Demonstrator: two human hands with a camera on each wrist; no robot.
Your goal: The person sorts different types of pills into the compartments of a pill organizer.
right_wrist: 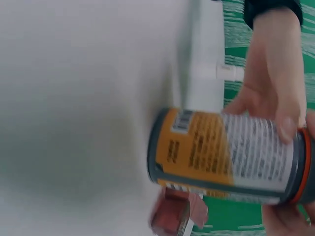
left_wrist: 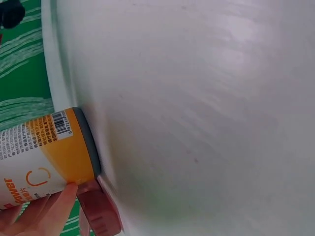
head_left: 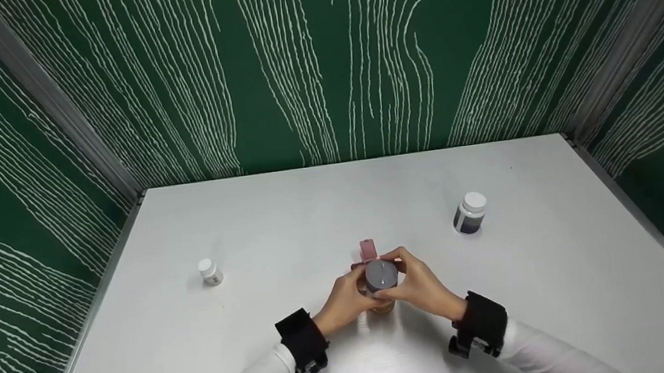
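The left hand (head_left: pixel 343 300) grips the orange-and-white bottle (right_wrist: pixel 221 157) between both hands; the right hand (head_left: pixel 424 287) pinches its grey cap (head_left: pixel 381 274). Just beyond them sits what seems a reddish box (head_left: pixel 368 249); a white-capped bottle (head_left: pixel 470 214) stands past the right hand.

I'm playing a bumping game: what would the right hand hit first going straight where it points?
The grey bottle lid, which its fingers touch; then maybe the left hand, though depth is unclear.
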